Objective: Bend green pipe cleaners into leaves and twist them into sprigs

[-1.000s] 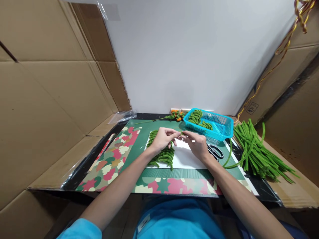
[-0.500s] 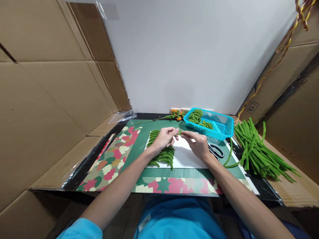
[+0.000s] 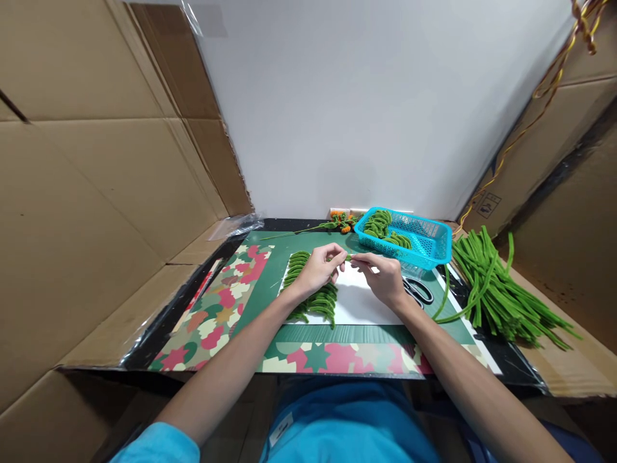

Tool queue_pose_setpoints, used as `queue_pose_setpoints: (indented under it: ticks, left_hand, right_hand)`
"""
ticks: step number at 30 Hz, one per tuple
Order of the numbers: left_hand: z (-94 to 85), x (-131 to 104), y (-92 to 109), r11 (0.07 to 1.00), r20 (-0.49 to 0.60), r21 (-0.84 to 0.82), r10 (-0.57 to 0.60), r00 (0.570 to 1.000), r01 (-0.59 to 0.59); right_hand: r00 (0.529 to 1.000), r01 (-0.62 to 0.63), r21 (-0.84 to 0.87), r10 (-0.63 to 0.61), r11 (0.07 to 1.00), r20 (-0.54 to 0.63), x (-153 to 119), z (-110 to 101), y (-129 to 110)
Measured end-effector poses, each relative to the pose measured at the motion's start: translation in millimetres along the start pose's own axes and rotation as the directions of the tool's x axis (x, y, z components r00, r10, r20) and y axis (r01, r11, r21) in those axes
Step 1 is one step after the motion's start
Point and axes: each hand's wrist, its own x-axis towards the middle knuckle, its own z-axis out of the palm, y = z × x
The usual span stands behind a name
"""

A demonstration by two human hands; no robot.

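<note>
Slippage is worrying me: left hand (image 3: pixel 320 267) and right hand (image 3: pixel 384 278) are pinching what looks like one small green piece (image 3: pixel 348 257) toward the counter's (image 3: pixel 284 224) far edge, barely showing; a dipping left wrist could be disarranging the curved strips (image 3: pixel 322 302) beneath.

The right hand (image 3: pixel 384 276) partly hides the scissors (image 3: pixel 417 293); the pinched green piece (image 3: pixel 348 257) is mostly covered.

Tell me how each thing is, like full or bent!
Left hand: pinching a small green piece
Right hand: pinching it too
Blue basket: partly filled
Scissors: blades hidden, openness unclear
Long green stems: loosely piled
Bent green strips: on white sheet
Orange flowers: lying down
</note>
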Motion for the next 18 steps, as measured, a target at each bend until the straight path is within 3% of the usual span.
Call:
queue_pose_setpoints:
  ticks: [18]
  left_hand:
    - [-2.4, -1.5, -2.3, 0.997, -0.014, 0.044, 0.064, 0.998, -0.064]
  right_hand:
    - [0.999, 0.02, 0.01, -0.02, 1.0, -0.033, 2.6, -0.8, 0.3]
